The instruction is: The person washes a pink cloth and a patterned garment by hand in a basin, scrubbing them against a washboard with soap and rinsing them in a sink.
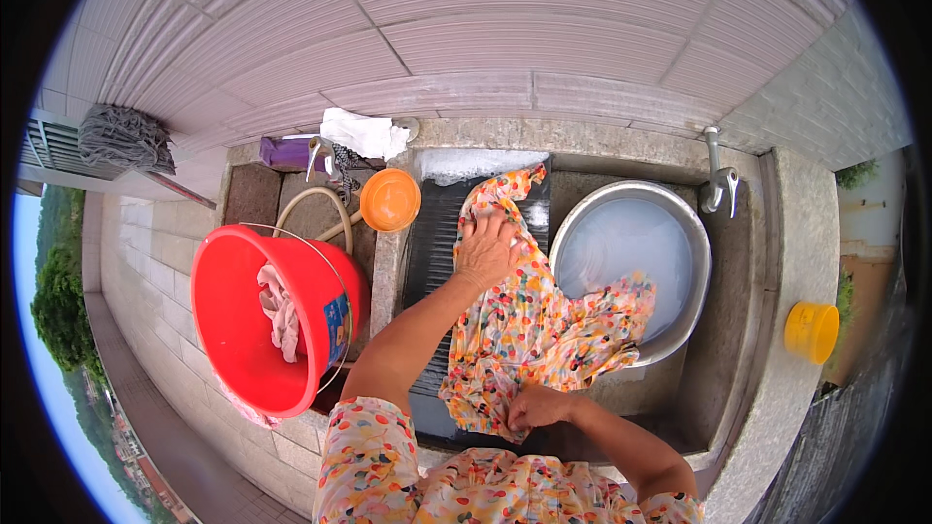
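A wet floral shirt (510, 325), cream with orange, red and green spots, is spread over a dark ridged washboard slab (427, 262) in the sink. Its right part drapes over the rim of a metal basin (701, 262) and dips into cloudy water. My left hand (487, 250) presses flat on the upper part of the shirt, fingers extended over the cloth. Lower down, my right hand (539, 409) is closed on the shirt's near edge, bunching the fabric. The fingertips of my right hand are partly hidden.
Left of the sink, a red bucket (233, 330) holds a pink cloth (280, 315). An orange bowl (390, 200) sits beside a hose (311, 196). A tap (716, 180) rises behind the basin; a yellow cup (812, 332) stands on the right ledge. White foam (481, 165) lies behind the slab.
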The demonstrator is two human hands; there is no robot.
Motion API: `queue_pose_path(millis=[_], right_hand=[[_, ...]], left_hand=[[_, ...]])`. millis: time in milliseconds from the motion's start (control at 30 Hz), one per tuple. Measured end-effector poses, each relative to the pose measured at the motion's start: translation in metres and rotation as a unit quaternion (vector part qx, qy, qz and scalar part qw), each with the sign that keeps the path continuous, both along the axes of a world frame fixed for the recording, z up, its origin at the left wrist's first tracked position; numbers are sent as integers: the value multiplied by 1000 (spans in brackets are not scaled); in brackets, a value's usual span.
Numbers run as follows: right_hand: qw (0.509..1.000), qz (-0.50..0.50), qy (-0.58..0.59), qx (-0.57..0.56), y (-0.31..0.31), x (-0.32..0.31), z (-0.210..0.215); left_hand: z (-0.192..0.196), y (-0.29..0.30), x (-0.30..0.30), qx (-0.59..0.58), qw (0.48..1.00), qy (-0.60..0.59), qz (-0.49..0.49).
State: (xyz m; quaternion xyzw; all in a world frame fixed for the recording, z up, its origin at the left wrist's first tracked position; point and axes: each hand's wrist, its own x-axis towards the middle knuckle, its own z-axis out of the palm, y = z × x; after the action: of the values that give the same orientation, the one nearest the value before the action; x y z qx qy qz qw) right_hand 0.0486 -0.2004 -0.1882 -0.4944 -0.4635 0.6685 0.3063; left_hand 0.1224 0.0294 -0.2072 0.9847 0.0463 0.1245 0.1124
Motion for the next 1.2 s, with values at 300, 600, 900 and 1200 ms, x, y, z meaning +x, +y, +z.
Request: queue_pose_path(millis=[300,600,900,1200], right_hand=[[654,-544,-510,125,89,121,-9],[832,-368,-388,149,90,76,30],[867,-424,-221,137,24,9,20],[818,-560,-27,128,20,19,22]], left_hand=[[-9,39,37,-326,925,-74,181],[21,59,50,-244,896,231,290],[19,16,47,-166,897,366,183],[95,44,53,-189,919,-293,181]])
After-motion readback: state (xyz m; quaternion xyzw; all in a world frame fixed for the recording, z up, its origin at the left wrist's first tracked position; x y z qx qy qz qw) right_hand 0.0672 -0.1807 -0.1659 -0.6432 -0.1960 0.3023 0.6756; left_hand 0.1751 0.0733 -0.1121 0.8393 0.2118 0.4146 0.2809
